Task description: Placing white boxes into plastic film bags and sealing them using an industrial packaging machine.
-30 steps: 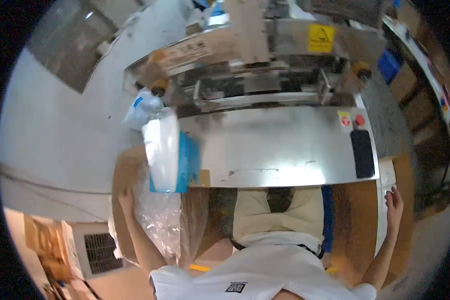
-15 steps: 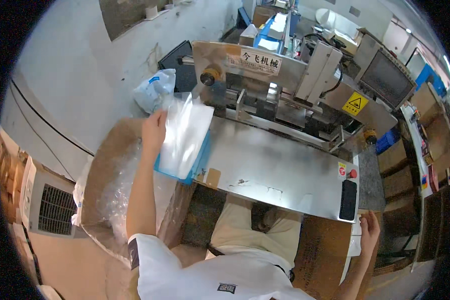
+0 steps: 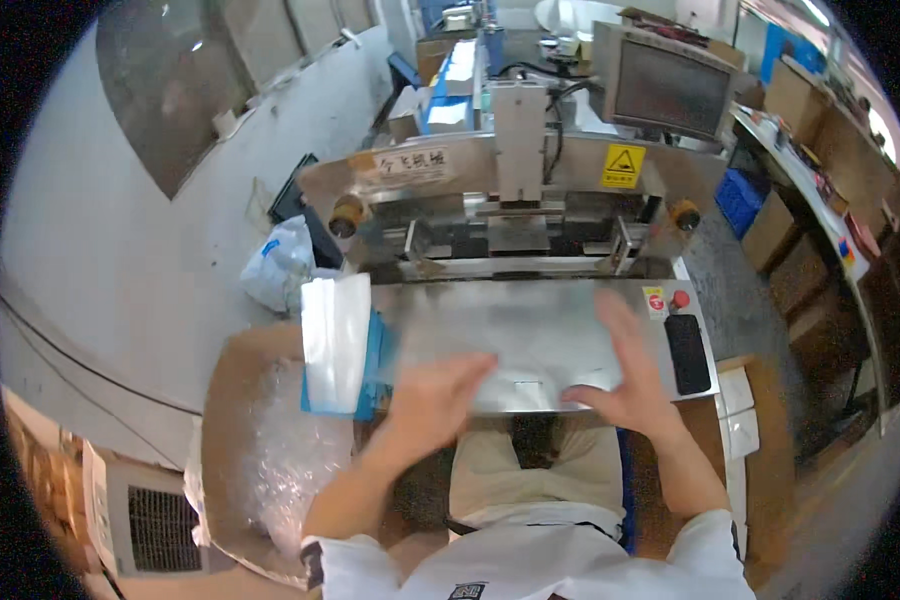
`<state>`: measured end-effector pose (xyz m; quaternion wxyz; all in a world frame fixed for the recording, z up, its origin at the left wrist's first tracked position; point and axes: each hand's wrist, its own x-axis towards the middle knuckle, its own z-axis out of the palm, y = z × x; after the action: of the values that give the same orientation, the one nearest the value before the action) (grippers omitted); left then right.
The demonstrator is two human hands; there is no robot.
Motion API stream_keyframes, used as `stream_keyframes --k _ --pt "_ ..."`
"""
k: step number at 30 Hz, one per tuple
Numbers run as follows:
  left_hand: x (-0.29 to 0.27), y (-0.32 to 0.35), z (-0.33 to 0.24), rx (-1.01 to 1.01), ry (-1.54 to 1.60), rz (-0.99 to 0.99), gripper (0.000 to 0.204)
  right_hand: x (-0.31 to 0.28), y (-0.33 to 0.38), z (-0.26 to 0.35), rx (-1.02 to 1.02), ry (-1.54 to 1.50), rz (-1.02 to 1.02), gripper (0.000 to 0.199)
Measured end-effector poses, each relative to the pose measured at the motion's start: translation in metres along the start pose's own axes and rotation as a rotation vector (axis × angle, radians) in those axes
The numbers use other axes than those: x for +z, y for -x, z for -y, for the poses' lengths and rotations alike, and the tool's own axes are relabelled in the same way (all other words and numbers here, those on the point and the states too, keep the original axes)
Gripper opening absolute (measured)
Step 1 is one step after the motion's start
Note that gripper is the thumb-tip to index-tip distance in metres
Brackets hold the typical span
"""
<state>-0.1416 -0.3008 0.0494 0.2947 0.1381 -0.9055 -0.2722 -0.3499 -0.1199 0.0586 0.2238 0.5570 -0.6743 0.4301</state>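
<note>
Head view looks down on a steel machine table (image 3: 530, 330), with both hands over its near edge. Left hand (image 3: 432, 398) is spread, fingers loose and blurred, holding nothing; it hovers just at 3 o'clock of the stack of clear bags (image 3: 335, 340). Right hand (image 3: 625, 375) is open too, palm turned inward, empty, at about 5 o'clock on the table.

That stack lies on a blue tray (image 3: 372, 365) at the table's 9 o'clock edge, white-clear and rectangular. At 12 o'clock on the machine sit 2 labels: 1 yellow square warning sign with a black triangle (image 3: 622, 165) and 1 pale long nameplate (image 3: 410, 165). At 3 o'clock are 1 red round button (image 3: 680, 298), 1 small yellow-and-red sticker (image 3: 655, 300) and 1 black oblong panel (image 3: 687, 352). At 8 o'clock stands 1 cardboard box lined with clear plastic (image 3: 270, 450); at 10 o'clock lies 1 white-and-blue plastic bag (image 3: 278, 265) on the floor.

Half a second ago the left hand gripped the bags and the right hung low by the chair; now both are free above the table.
</note>
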Motion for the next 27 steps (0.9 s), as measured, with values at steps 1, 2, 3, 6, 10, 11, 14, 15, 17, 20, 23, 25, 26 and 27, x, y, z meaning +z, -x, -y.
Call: stream_keyframes --k 1,2,3,6,10,11,14,15,17,20,23,25,26,27 --pt "0.010 0.002 -0.012 0.070 0.046 0.026 0.020 0.008 0.004 -0.004 0.098 -0.282 0.238 0.041" --pt "0.017 0.002 -0.024 0.060 0.141 0.028 0.019 0.011 0.007 -0.010 0.191 -0.560 0.474 0.032" --pt "0.022 0.005 -0.030 0.041 0.233 0.030 0.018 0.013 0.016 -0.015 0.265 -0.577 0.560 0.024" --pt "0.035 0.020 -0.029 -0.093 0.323 0.109 0.017 0.006 0.028 -0.020 0.291 -0.475 0.716 0.013" --pt "0.057 0.032 -0.026 -0.453 0.599 0.178 0.018 0.006 0.033 -0.014 -0.063 -0.360 0.255 0.016" --pt "0.064 0.034 -0.020 -0.446 0.600 0.186 0.018 0.005 0.032 -0.016 -0.140 -0.321 0.143 0.018" --pt "0.083 0.038 -0.006 -0.635 0.523 0.266 0.022 0.006 0.044 -0.017 -0.182 -0.261 0.240 0.021" --pt "0.089 0.038 -0.005 -0.562 0.336 0.124 0.026 0.008 0.050 -0.019 -0.106 -0.246 0.300 0.019" --pt "0.092 0.028 -0.009 -0.471 0.158 -0.007 0.031 0.011 0.061 -0.028 -0.109 -0.210 0.398 0.018" --pt "0.083 0.006 -0.025 0.241 0.051 0.068 0.041 0.012 0.066 -0.031 -0.127 -0.146 0.507 0.016" --pt "0.083 -0.005 -0.025 0.137 0.161 0.347 0.031 0.014 0.068 -0.032 -0.123 -0.099 0.541 0.015" --pt "0.087 -0.008 -0.004 0.097 -0.046 0.604 0.021 0.015 0.068 -0.037 -0.095 -0.088 0.569 0.015" --pt "0.085 -0.010 -0.002 0.101 -0.039 0.611 0.021 0.014 0.067 -0.043 -0.056 -0.131 0.618 0.015" --pt "0.082 -0.013 0.000 0.040 -0.029 0.672 0.020 0.013 0.066 -0.048 -0.017 -0.176 0.667 0.014"
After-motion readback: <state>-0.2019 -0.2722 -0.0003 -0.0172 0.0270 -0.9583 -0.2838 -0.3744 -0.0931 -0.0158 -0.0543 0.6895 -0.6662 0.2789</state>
